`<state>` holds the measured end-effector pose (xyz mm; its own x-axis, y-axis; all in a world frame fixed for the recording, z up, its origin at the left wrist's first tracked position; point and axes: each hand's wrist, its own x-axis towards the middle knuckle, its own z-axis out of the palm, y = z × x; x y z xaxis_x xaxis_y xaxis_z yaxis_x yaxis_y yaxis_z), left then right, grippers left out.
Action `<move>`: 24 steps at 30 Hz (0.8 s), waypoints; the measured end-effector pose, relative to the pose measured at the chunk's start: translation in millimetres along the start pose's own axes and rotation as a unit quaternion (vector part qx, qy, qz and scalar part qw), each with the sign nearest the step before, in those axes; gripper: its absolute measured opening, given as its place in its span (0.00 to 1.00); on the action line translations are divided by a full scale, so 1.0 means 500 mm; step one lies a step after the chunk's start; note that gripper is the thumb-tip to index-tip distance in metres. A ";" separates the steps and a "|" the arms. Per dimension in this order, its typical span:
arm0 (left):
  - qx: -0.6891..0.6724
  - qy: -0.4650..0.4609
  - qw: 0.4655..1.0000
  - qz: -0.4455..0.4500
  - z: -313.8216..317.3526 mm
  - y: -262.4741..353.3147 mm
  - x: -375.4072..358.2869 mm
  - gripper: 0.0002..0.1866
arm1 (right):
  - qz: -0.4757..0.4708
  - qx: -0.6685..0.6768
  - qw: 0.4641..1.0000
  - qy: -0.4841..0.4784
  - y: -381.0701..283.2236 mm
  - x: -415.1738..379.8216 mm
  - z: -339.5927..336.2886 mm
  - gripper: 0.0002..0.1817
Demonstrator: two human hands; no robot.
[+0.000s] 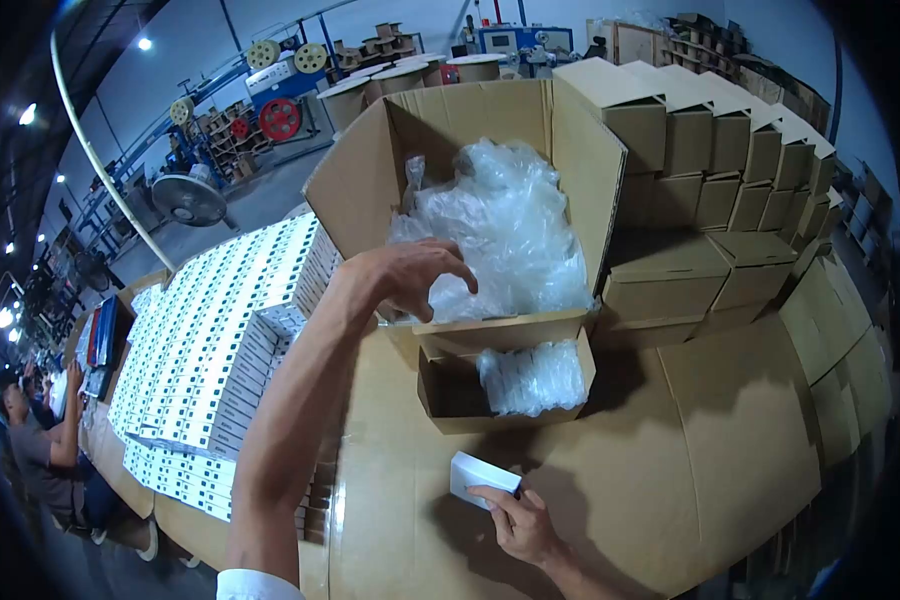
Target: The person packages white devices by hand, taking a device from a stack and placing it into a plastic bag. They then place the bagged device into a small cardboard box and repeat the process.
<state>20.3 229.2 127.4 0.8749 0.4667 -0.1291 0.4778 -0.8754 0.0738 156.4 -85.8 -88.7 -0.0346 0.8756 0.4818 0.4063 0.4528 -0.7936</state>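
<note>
My left hand (410, 278) reaches over the near edge of a large cardboard carton (355, 165) filled with clear plastic bags (500, 225). Its fingers are curved and apart, with nothing visible between them. Lower down, my right hand (526, 527) grips a small white box (483, 480) between thumb and fingers, above the cardboard-covered table. Just beyond that box stands an open brown carton (500, 420). Several clear plastic-wrapped packs (533, 378) stand in a row in its right part, while its left part shows bare cardboard.
Stacked white boxes (220, 345) cover the left side of the table. Brown cartons (665, 275) are piled at the right and back right. Beyond the table are a fan (188, 200), cable reels and machinery. Another person (50, 450) works at the far left.
</note>
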 end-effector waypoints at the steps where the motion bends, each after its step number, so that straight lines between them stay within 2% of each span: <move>1: 0.004 0.008 1.000 -0.004 0.001 0.008 -0.003 0.27 | 0.009 0.010 1.000 -0.004 -0.001 0.000 0.003 0.24; 4: -0.028 0.032 0.998 0.052 -0.006 -0.010 0.001 0.16 | 0.013 -0.002 1.000 -0.024 0.009 -0.007 0.010 0.24; 7: -0.073 0.080 0.994 0.024 -0.017 -0.037 0.007 0.09 | 0.011 0.006 1.000 -0.027 0.005 -0.006 0.012 0.23; 8: -0.055 0.129 0.990 0.018 -0.020 -0.046 0.007 0.09 | 0.009 0.012 1.000 -0.025 0.004 -0.003 0.008 0.22; 9: -0.074 0.174 0.981 -0.036 -0.028 -0.043 0.010 0.09 | 0.014 0.004 1.000 -0.026 0.004 -0.003 0.006 0.22; 11: -0.114 0.262 0.948 -0.141 -0.038 -0.032 0.017 0.09 | 0.027 -0.011 0.999 -0.028 0.005 -0.008 0.004 0.21; 12: -0.112 0.301 0.935 -0.148 -0.039 -0.034 0.023 0.11 | 0.019 -0.008 1.000 -0.022 0.004 -0.005 0.002 0.20; 15: -0.244 0.363 0.882 -0.177 -0.039 -0.033 0.027 0.12 | -0.014 -0.004 1.000 -0.011 0.007 0.002 -0.003 0.19; 17: -0.245 0.439 0.853 -0.140 -0.024 -0.021 0.015 0.14 | -0.048 -0.008 0.999 -0.014 0.022 -0.003 -0.005 0.18; 19: -0.248 0.501 0.818 -0.136 -0.008 -0.011 -0.005 0.16 | -0.012 0.007 1.000 0.012 -0.015 0.009 -0.013 0.16; 20: -0.286 0.524 0.797 -0.088 0.007 -0.004 -0.017 0.22 | 0.007 0.015 1.000 0.025 -0.031 0.017 -0.017 0.15; 23: -0.438 0.529 0.721 -0.094 0.022 0.132 -0.097 0.27 | 0.010 0.067 0.997 0.047 -0.046 0.027 -0.032 0.15; 24: -0.493 0.512 0.695 -0.108 0.038 0.173 -0.123 0.29 | 0.046 0.117 0.991 0.051 -0.030 0.013 -0.024 0.18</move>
<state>6.4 122.3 122.7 0.1307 0.8607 0.4920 -0.0127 -0.4948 0.8689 161.1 -88.9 -69.0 0.0894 0.8993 0.4280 0.1800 0.4081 -0.8950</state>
